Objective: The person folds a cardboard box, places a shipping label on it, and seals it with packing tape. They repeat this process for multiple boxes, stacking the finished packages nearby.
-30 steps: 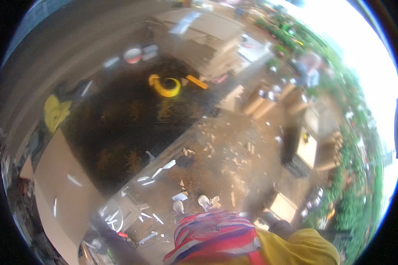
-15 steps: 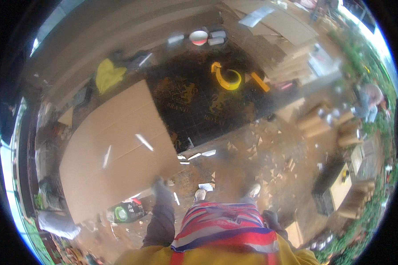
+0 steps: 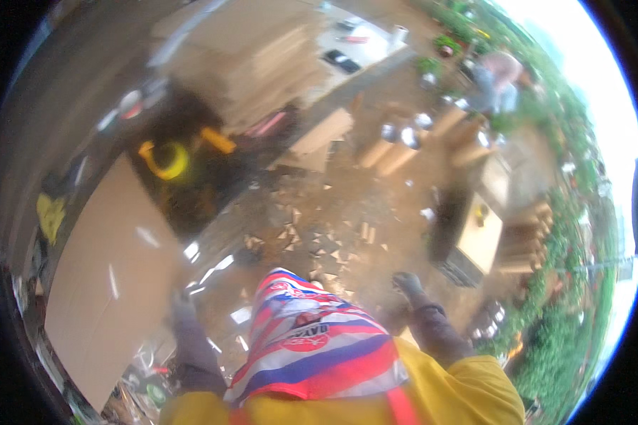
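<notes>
Both hands empty as far as visible, arms hanging at the sides over a workshop floor. left hand [image 3: 181, 306] in a dark glove, low beside the near edge of the big brown board [image 3: 113, 269]; looks close to it, can't tell if it touches, and the blur hides whether the fingers are curled or slack. right hand [image 3: 407, 285] also gloved, out over bare dirt floor, nothing in it that I can see, finger state again unreadable. Striped cloth [image 3: 312, 340] in red, white and blue hangs down the front and hides the body below the chest. Nearest workpiece is that board, lying flat at the person's left, extending away toward a dark mat [image 3: 191, 177] with a yellow ring-shaped thing [image 3: 164, 159] on it. Ahead on the floor: scatter of small wood offcuts [image 3: 319, 237], so cutting looks to have happened here. Further out a tall stack of pale boards [image 3: 255, 57], some short cylinders [image 3: 397, 145], a small pale-topped box [image 3: 480, 237] to the right. Another person [image 3: 500, 78] far off at top right, not involved. Progress, judging only from layout: board is down and in reach but not gripped, no tool in either hand; picking up or working the board looks to be all ahead
</notes>
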`<action>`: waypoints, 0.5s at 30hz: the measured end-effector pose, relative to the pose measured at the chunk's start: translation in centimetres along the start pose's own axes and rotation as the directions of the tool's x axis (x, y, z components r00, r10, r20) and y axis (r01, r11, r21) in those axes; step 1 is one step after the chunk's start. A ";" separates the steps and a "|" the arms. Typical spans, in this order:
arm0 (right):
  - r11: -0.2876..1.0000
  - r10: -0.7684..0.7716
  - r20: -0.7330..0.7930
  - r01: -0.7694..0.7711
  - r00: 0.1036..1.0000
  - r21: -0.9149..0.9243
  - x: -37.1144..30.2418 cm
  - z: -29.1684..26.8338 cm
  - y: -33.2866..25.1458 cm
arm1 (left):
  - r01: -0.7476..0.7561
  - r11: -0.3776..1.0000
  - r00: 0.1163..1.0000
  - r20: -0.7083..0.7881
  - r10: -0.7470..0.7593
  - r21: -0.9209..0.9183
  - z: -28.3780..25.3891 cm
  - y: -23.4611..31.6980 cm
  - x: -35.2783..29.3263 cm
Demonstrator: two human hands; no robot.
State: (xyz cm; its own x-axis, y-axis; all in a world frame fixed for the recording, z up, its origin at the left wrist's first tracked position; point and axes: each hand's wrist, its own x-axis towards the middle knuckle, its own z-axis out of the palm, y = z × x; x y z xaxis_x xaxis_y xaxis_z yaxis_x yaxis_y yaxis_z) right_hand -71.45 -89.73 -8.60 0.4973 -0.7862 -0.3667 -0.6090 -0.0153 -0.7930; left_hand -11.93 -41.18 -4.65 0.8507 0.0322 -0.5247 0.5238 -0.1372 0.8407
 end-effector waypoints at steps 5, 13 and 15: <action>0.982 0.053 0.150 -0.078 0.987 0.170 5.0 -1.1 -0.5 | 0.182 0.983 0.981 0.068 -0.182 0.004 3.9 -2.5 -6.8; 0.909 0.411 0.109 -0.415 0.905 0.016 16.1 -4.4 -8.6 | 0.353 0.913 0.818 0.405 -0.407 0.204 28.7 -2.7 -8.2; 0.941 0.205 0.126 -0.160 0.971 -0.299 19.1 -7.4 -8.9 | -0.200 0.847 0.822 0.554 -0.129 0.493 36.8 0.0 -6.9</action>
State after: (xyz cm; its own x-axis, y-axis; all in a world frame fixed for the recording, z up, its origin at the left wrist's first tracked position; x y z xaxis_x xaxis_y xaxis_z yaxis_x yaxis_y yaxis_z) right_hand -61.10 -109.15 -4.94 0.4358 -0.6883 -0.5799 -0.8373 -0.0738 -0.5417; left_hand -19.40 -77.85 -5.93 0.6074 -0.5044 -0.6137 0.2517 -0.6105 0.7509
